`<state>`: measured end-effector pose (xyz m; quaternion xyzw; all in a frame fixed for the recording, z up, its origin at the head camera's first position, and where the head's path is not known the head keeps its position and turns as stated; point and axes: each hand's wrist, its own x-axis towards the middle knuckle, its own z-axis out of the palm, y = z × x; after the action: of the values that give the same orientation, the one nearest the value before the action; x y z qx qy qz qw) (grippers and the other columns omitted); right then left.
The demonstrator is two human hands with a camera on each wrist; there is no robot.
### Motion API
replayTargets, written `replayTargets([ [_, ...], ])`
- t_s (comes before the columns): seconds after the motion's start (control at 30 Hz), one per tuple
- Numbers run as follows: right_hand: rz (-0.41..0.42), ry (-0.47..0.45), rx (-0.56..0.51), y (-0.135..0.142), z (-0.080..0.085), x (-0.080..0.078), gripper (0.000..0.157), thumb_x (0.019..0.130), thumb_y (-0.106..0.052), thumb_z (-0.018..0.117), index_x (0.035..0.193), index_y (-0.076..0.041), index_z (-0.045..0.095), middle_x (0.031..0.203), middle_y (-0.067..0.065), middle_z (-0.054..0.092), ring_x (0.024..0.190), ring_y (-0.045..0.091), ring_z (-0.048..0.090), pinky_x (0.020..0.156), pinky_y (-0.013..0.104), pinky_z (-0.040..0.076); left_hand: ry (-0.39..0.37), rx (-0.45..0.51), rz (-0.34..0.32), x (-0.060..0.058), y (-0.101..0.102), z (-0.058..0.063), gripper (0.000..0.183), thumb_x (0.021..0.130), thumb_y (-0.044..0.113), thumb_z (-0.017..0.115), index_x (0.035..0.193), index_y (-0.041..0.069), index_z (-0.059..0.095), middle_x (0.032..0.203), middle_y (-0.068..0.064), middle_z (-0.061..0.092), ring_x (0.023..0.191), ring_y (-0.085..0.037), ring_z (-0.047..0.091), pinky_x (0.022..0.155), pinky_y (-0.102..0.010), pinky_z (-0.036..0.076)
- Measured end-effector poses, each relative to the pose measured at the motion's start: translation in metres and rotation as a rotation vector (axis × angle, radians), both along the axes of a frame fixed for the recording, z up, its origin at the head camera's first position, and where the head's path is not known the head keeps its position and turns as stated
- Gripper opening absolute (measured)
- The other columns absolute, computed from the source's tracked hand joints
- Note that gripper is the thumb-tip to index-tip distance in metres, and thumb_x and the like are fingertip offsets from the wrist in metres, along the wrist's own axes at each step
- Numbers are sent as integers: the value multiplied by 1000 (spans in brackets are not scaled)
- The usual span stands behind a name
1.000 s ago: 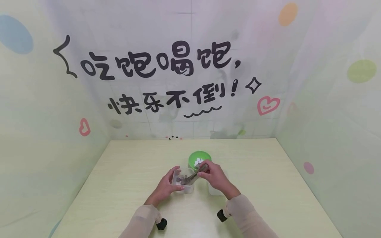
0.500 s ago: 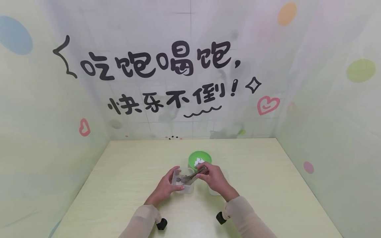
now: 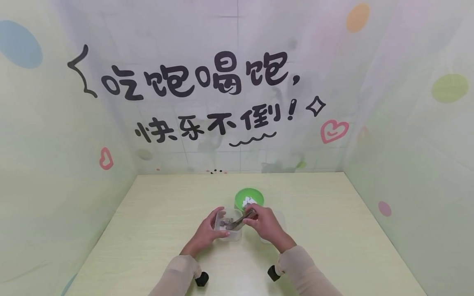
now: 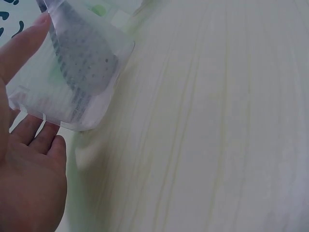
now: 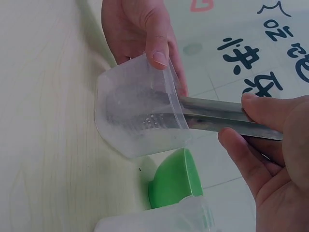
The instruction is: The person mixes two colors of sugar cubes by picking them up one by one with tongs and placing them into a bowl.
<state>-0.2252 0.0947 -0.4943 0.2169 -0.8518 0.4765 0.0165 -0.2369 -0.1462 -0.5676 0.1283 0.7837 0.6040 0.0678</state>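
My left hand [image 3: 205, 235] grips a clear plastic container [image 3: 233, 236] by its side, thumb at the near rim and fingers at the far side. Metal tongs [image 3: 242, 218] are pinched in my right hand [image 3: 271, 227], between thumb and fingers. Their broad, perforated ends reach down inside the container, as the right wrist view also shows through its cloudy wall. Small greyish pieces [image 3: 224, 223] lie in the container by the tong ends; whether the tongs grasp one I cannot tell. Just behind stands a green bowl [image 3: 240, 195] with white cubes [image 3: 247, 201] in it, partly hidden by my right hand.
A second clear container [image 3: 267, 238] stands under my right forearm, mostly covered by it; the right wrist view shows its side [image 5: 159, 218] near the bowl. The pale wooden table [image 3: 159, 205] meets a printed backdrop at the rear and both sides.
My right hand has dipped slightly toward me and to the left, and the tong ends have shifted within the container. My left hand and its container have stayed in place.
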Motion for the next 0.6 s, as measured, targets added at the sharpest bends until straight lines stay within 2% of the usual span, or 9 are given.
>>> replayTargets([
  [0.37, -43, 50, -21, 0, -4, 2, 17, 85, -10, 74, 98, -9, 64, 89, 2, 70, 77, 13, 66, 62, 24, 55, -36, -12, 8, 3, 3, 6, 90, 78, 9, 82, 151, 8, 30, 150, -20, 38, 141, -40, 26, 114, -52, 22],
  [0.6, -103, 116, -67, 3, -3, 4, 16, 84, -9, 75, 97, -8, 65, 86, 3, 72, 75, 15, 66, 63, 24, 55, -25, -16, 11, 1, 1, 1, 88, 77, 10, 82, 150, 11, 33, 147, -16, 43, 140, -36, 30, 114, -49, 25],
])
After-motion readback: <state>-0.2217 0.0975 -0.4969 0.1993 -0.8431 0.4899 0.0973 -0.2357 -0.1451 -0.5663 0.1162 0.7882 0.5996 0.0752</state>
